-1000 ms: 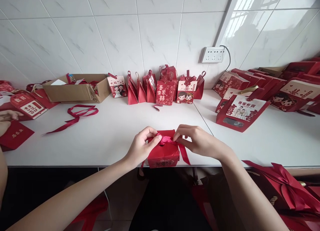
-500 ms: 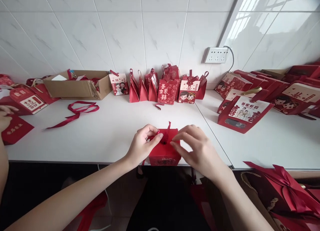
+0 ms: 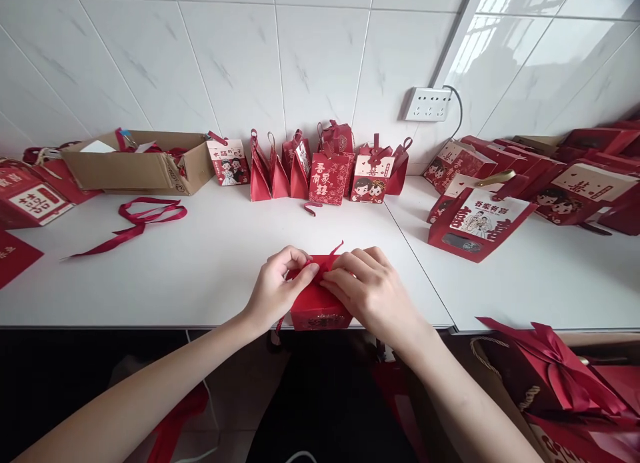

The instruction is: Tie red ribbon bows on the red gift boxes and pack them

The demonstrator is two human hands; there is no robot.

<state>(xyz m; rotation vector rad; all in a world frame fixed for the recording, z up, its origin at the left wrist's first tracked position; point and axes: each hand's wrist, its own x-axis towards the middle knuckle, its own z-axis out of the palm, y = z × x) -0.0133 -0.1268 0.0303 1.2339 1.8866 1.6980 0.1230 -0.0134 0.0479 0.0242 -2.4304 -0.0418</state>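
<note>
From the head view, a small red paper gift box (image 3: 315, 308), with faint print low on its front, stands at the near edge of the white table (image 3: 210, 263). The left hand (image 3: 277, 287) and the right hand (image 3: 369, 291) meet over its top. Both pinch the dark red satin ribbon (image 3: 335, 250), which has one end sticking up.

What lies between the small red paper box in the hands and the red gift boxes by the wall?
Only a short curled red ribbon scrap on the white tabletop, seen in the head view.

White tiled wall (image 3: 300, 63), socket (image 3: 426, 103), white table (image 3: 200, 263), perhaps window glare (image 3: 493, 46)
</note>
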